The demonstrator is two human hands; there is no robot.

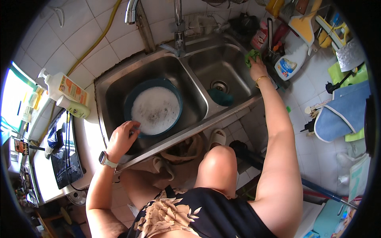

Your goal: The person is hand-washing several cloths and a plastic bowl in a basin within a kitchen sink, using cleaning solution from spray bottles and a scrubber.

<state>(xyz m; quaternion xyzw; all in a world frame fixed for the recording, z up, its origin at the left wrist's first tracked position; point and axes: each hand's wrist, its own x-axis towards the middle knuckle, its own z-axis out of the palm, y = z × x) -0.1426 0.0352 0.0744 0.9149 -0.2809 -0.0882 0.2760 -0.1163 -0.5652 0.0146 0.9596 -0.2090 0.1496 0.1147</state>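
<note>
My right hand (258,70) reaches to the far right rim of the smaller sink bowl, its fingers closed on a green cloth (253,57). At the near left edge of a blue basin (180,114) is my left hand (125,137), wearing a watch at the wrist; its fingers are bent over the basin's rim and partly hidden. White suds (156,104) fill the basin, which sits in the larger bowl of a stainless steel double sink (195,86). A dark teal cloth (221,97) lies beside the drain strainer (219,86) in the smaller bowl.
A faucet (179,41) stands behind the divider. Pump and squeeze bottles (73,89) are left of the sink, near an induction cooktop (64,151). A white cleaner bottle (290,65) stands right of my right hand, below hanging tools. Slippers (218,136) are on the floor.
</note>
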